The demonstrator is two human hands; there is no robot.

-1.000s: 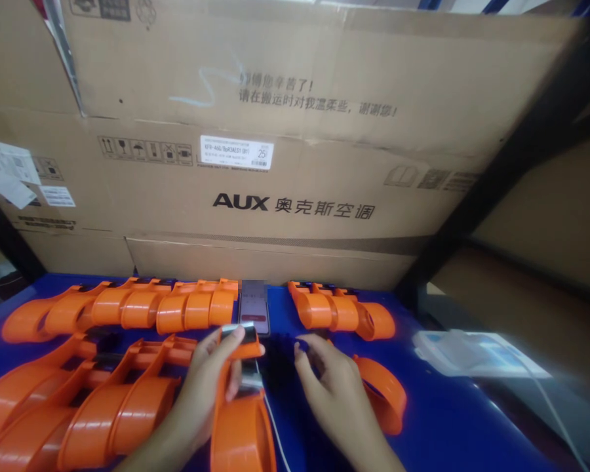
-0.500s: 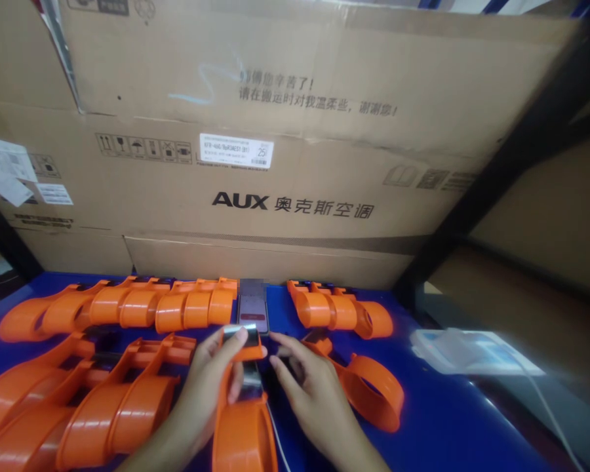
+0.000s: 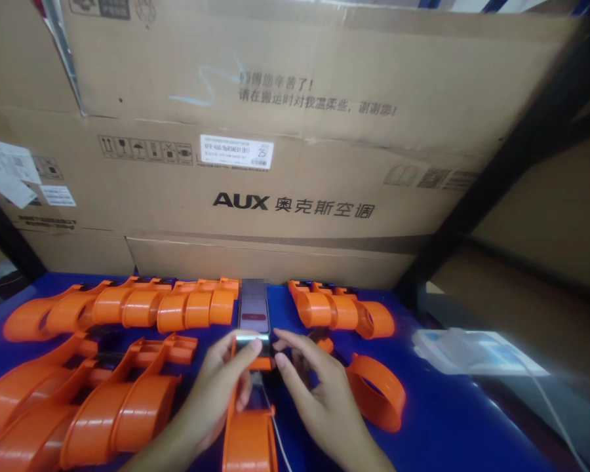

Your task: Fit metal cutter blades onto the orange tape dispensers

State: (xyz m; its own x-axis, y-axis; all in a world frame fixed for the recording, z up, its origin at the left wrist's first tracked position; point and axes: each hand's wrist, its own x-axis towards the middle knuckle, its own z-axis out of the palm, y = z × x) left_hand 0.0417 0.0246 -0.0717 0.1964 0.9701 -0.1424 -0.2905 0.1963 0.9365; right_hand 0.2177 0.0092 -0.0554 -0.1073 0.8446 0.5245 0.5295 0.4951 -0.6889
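My left hand is closed around the head of an orange tape dispenser. Its thumb presses on a shiny dark plate there, and the dispenser's wide ring hangs down toward me. Just right of that head is my right hand, thumb and forefinger apart and the other fingers curled. Nothing clear shows between its fingertips; whether they touch the dispenser's edge I cannot tell. Directly behind the dispenser stands a phone with a lit screen, its lower edge partly covered. A white cable runs down between my hands.
Similar orange dispensers lie in rows at the left and back right, with another one beside my right hand. A large cardboard box stands behind the blue table. A white-and-blue packet lies at right.
My left hand and the dispenser have shifted slightly right and closer to the phone. The dispenser's head has turned a little. My right hand has moved slightly right.
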